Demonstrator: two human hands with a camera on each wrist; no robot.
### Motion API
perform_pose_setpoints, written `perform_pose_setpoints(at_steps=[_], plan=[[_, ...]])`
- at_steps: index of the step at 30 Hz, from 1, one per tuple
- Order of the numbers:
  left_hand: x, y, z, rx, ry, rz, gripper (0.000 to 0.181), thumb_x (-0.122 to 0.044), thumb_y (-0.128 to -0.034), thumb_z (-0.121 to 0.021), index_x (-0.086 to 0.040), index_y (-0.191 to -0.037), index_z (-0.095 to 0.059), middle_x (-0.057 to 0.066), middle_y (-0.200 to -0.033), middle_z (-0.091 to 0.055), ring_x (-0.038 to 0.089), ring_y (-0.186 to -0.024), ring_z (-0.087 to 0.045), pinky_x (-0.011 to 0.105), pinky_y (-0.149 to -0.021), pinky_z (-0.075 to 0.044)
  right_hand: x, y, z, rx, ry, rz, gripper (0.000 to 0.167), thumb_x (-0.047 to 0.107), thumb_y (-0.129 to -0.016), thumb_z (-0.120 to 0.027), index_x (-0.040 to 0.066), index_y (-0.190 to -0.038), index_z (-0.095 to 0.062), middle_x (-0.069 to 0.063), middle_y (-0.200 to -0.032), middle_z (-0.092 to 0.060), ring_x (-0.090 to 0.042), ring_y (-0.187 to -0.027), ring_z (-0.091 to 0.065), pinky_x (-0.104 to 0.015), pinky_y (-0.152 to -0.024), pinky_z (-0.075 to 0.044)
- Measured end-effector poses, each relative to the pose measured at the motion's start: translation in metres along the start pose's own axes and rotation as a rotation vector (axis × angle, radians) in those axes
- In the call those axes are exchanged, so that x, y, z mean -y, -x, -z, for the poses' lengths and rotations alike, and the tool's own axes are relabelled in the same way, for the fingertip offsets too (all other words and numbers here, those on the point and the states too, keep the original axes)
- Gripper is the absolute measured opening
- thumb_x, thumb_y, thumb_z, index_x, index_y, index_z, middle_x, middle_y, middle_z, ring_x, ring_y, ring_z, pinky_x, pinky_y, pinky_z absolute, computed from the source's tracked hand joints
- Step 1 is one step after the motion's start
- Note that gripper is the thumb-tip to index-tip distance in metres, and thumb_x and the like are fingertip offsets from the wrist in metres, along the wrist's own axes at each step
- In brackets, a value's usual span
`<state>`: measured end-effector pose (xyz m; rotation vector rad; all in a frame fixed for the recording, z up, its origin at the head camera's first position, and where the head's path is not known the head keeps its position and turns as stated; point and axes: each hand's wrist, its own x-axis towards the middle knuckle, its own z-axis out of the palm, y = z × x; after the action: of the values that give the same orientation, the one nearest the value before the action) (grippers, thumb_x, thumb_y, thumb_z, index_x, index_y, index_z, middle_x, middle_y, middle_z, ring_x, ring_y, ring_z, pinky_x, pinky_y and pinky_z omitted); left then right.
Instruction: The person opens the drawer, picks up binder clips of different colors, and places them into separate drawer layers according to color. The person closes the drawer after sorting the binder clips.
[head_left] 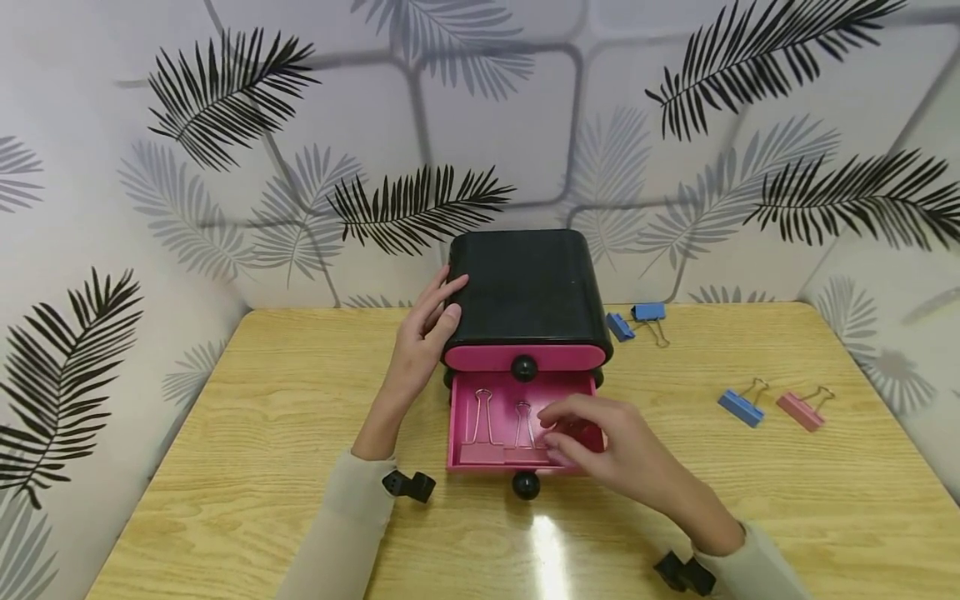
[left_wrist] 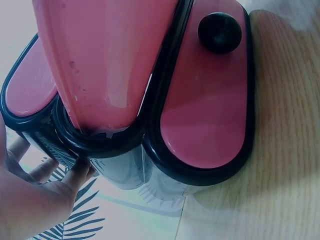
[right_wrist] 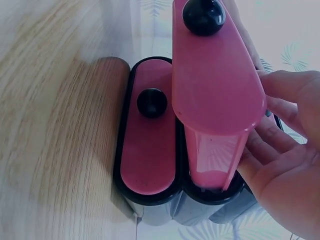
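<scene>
A black cabinet (head_left: 528, 283) with pink drawer fronts stands on the table, its middle drawer (head_left: 454, 425) pulled out. Inside the drawer lie a pink binder clip (head_left: 482, 452) and a second one (head_left: 521, 455), wire handles pointing back. The left hand (head_left: 420, 342) rests against the cabinet's upper left side, fingers spread. Over the drawer's right part is the right hand (head_left: 611, 442), fingers bent loosely, thumb and index tips apart beside the second clip; no object shows between them. In the right wrist view, the drawer front (right_wrist: 217, 75) partly hides the right hand (right_wrist: 285, 140).
Two blue binder clips, one at the back (head_left: 648, 312) and one beside it (head_left: 620, 327), lie right of the cabinet. Farther right are another blue clip (head_left: 742, 408) and a pink clip (head_left: 801, 412). A patterned wall (head_left: 525, 125) stands behind the table (head_left: 300, 417).
</scene>
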<state>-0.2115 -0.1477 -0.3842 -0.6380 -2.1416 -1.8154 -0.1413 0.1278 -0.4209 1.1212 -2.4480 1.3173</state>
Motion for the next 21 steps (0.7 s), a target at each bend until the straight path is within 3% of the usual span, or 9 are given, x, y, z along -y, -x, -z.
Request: perform_pose_setpoints(at_steps=[4, 11, 21], plan=[[0.0, 0.0, 0.0, 0.0, 0.002, 0.001, 0.044, -0.009, -0.1048, -0.048, 0.004, -0.147, -0.052, 0.022, -0.165, -0.028, 0.035, -0.152, -0.028, 0.055, -0.117, -0.032, 0.001, 0.005, 0.006, -0.067, 0.006, 0.022, 0.028, 0.001, -0.087, -0.08, 0.015, -0.11, -0.074, 0.005, -0.101, -0.074, -0.008, -0.079, -0.065, -0.029, -0.068, -0.056], [-0.001, 0.0, 0.0, 0.003, 0.006, 0.012, 0.045, -0.009, -0.1047, -0.048, 0.004, -0.147, -0.052, 0.021, -0.165, -0.028, 0.034, -0.152, -0.029, 0.054, -0.117, -0.032, -0.001, 0.015, 0.015, -0.139, 0.026, 0.02, 0.034, -0.003, -0.081, -0.084, 0.012, -0.11, -0.074, 0.0, -0.101, -0.074, -0.01, -0.084, -0.068, -0.03, -0.072, -0.059], [-0.001, 0.0, 0.0, -0.003, 0.002, 0.006, 0.044, -0.008, -0.1045, -0.048, 0.005, -0.147, -0.053, 0.021, -0.165, -0.028, 0.035, -0.153, -0.026, 0.055, -0.117, -0.031, -0.002, 0.028, 0.033, -0.13, 0.068, -0.062, 0.031, 0.0, -0.085, -0.082, 0.011, -0.113, -0.074, 0.004, -0.107, -0.073, -0.007, -0.091, -0.068, -0.029, -0.075, -0.059]])
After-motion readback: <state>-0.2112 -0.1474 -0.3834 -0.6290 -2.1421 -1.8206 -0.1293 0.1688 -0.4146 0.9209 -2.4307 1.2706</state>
